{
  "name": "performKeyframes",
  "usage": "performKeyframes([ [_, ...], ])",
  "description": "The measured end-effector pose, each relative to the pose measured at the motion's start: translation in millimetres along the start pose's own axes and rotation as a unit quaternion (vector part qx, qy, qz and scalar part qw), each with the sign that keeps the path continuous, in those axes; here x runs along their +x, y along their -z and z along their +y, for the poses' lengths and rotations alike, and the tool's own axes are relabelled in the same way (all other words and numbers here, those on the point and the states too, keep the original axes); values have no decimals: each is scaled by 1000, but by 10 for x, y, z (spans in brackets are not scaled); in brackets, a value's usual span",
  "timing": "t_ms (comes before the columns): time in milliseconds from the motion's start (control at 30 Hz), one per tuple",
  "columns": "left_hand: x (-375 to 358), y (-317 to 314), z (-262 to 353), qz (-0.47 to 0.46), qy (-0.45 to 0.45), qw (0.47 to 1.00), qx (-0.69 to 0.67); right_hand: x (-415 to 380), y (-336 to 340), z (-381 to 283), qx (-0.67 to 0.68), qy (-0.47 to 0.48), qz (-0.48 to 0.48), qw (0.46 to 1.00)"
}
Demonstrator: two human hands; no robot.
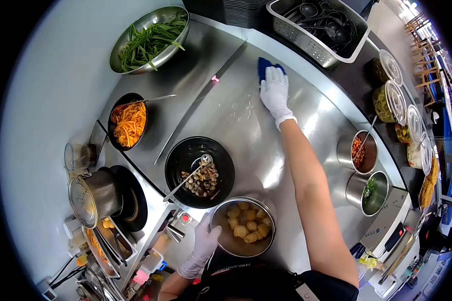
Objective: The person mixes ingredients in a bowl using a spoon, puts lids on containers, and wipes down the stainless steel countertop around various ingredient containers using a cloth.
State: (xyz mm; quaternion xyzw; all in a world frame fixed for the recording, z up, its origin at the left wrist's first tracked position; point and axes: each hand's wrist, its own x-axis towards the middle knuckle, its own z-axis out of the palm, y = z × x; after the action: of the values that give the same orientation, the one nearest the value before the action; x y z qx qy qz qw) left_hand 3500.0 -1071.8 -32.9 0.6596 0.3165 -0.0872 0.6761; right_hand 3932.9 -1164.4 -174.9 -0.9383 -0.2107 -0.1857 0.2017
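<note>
My right hand (275, 94), in a white glove, reaches far across the steel counter (226, 108) and presses a dark blue cloth (267, 66) on its surface. Small wet streaks show on the metal left of that hand. Close to my body, my gloved left hand (206, 241) holds the left side of a round metal pot (272, 236) with several small peeled potatoes (246, 223) in it. Just beyond the pot stands a black bowl (178, 150) of small shellfish-like pieces (206, 180), with a metal ladle (186, 180) resting in it.
At the far left are a steel bowl (116, 50) of green leaves and a black bowl (115, 138) of orange strips. A lidded pot (103, 193) stands left. Two steel pots (344, 153) sit right. A perforated tray (306, 45) of ladles is on the ledge.
</note>
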Motion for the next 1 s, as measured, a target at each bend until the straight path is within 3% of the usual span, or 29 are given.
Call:
performKeyframes([
  [167,-45,-36,84,11,14,1000,-2,-139,26,-308,148,189,-29,970],
  [300,-141,-81,98,25,18,999,-18,-259,188,-705,291,272,-57,915],
  [400,-209,-84,-19,38,9,998,-44,-486,353,-725,358,297,-126,876],
  [500,-321,-1,10,45,27,999,14,-991,671,-637,420,316,-88,846],
  [567,-366,51,-124,68,-14,997,-20,-1441,1038,-563,486,301,-148,807],
  [600,-380,80,-170,79,-36,996,-37,-1706,1124,-431,523,252,-264,770],
  [633,-395,107,-159,79,-32,995,-55,-2003,1306,-438,511,246,-176,805],
  [700,-433,130,-103,75,-22,993,-88,-2340,1646,-288,501,179,-242,811],
  [767,-455,116,-58,75,-29,991,-105,-2263,1696,-130,570,10,-246,784],
  [800,-464,131,-80,73,-34,991,-110,-2109,1661,-13,529,-80,-251,807],
  [933,-509,118,-157,72,-44,989,-124,-996,1267,474,304,-2,-107,946],
  [1000,-523,104,-168,74,-50,989,-114,-917,1030,478,189,23,-74,979],
])
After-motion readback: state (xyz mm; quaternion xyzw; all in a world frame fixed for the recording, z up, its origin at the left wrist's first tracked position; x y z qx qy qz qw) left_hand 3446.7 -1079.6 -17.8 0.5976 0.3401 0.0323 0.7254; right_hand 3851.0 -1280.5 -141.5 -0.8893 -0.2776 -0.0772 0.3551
